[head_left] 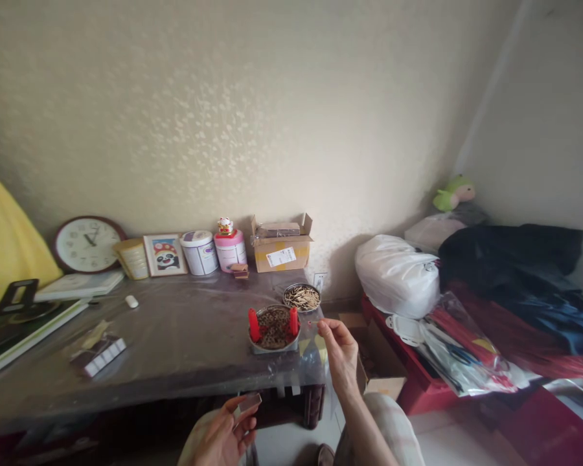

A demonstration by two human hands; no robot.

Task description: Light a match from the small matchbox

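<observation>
My left hand (226,430) is wrapped around a small matchbox (247,406), low in front of the table's edge. Between the thumb and forefinger of my right hand (340,349) is a thin match (313,322), its reddish tip toward the left; whether it burns I cannot tell. Left of that hand, a round tin (274,347) filled with dark grains stands on the table, with a red candle (254,325) and another red candle (293,321) upright in it. Just behind sits a round tin (302,305) full of loose matchsticks.
Along the wall stand a clock (88,244), a framed panda picture (166,255), canisters (199,252) and an open cardboard box (282,252). A wrapped pack of matchboxes (100,355) lies on the table (184,336). Bags (398,275) and clothes fill the right side.
</observation>
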